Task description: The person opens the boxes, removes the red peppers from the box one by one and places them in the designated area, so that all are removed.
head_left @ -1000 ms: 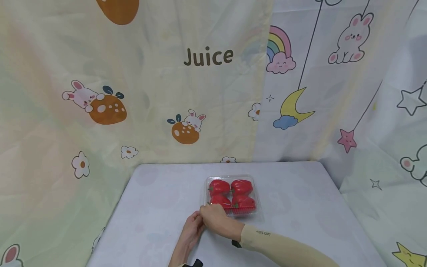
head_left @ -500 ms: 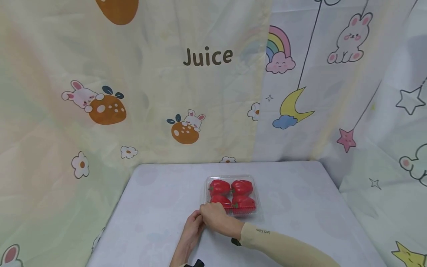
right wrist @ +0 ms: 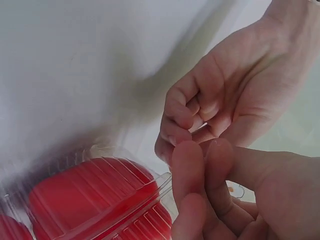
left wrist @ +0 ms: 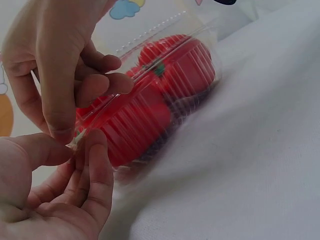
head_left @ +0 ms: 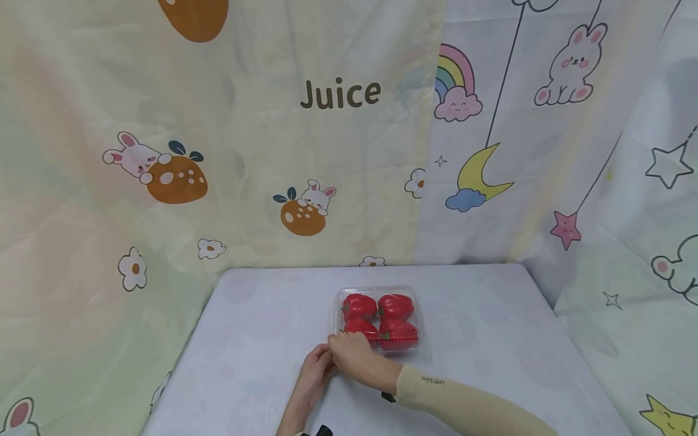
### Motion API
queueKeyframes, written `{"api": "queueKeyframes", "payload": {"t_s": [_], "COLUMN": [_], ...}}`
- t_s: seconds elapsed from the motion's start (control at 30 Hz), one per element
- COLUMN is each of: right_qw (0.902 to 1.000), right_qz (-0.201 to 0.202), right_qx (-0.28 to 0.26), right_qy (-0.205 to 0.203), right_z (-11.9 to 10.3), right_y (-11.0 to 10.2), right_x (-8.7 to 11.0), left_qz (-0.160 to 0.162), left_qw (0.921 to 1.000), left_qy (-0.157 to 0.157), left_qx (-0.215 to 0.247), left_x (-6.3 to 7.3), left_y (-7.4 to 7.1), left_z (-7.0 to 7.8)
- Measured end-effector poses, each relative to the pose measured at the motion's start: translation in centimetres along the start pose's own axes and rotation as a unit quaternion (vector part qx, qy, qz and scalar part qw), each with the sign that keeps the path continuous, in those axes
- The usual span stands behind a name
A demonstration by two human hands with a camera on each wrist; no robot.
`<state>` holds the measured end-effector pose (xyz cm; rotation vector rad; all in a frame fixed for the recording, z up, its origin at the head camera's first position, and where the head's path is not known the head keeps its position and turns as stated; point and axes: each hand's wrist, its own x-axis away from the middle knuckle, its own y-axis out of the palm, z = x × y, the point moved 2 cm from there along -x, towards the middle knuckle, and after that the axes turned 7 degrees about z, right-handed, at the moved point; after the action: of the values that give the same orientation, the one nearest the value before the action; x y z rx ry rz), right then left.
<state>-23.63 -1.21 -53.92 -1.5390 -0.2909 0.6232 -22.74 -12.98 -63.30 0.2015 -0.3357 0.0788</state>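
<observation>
A clear plastic clamshell box (head_left: 418, 330) holding several red peppers (head_left: 396, 307) with green stems stands on the table. At its near left corner my two hands meet. My left hand (head_left: 315, 370), palm up in the left wrist view, pinches the rim corner between thumb and fingers. From above, my right hand (head_left: 357, 361) pinches at the same corner, its fingertips against those of the left. The lid (left wrist: 165, 47) lies over the peppers, and its ribbed side wall (left wrist: 142, 132) shows in the left wrist view. Fingers hide most of the gripped corner in every view.
The table (head_left: 480, 315) has a pale cloth. Behind it and at both sides hang printed curtains (head_left: 349, 145) with rabbits, fruit and stars. Table surface extends left and right of the box.
Both hands stay at the box's corner with hardly any movement. The box and the peppers keep their place.
</observation>
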Motion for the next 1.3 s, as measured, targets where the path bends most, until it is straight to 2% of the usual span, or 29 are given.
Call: {"api": "queueKeyframes", "payload": {"t_s": [0.2,0.37,0.6,0.83,1.07,1.2,1.3], "right_qw": [0.9997,0.9997,0.9999,0.9997,0.9985,0.9987,0.9984], "right_qz": [-0.012,-0.02,-0.008,0.013,0.048,0.049,0.054], "right_qx": [0.019,0.015,0.009,0.017,0.023,0.007,-0.013], "right_qy": [0.005,-0.005,-0.012,-0.015,-0.009,0.004,0.014], "right_z": [0.2,0.5,1.0,1.5,2.2,2.7,3.2], "right_y": [0.1,0.2,-0.1,-0.4,-0.9,-1.2,-1.5], "right_x": [0.4,1.0,1.8,2.1,2.5,2.8,3.1], "left_qz": [0.008,0.017,0.028,0.029,0.053,0.063,0.07], "left_qw": [1.0,0.9999,0.9996,0.9985,0.993,0.9865,0.9763], "left_qy": [-0.001,-0.001,0.0,0.042,0.071,0.1,0.134], "left_qx": [0.003,0.004,-0.001,-0.019,-0.078,-0.113,-0.155], "left_x": [0.3,0.3,0.2,0.1,0.0,-0.2,-0.4], "left_y": [0.2,0.4,0.5,0.6,0.6,0.7,0.8], "left_z": [0.1,0.0,-0.1,0.2,0.6,1.0,1.4]}}
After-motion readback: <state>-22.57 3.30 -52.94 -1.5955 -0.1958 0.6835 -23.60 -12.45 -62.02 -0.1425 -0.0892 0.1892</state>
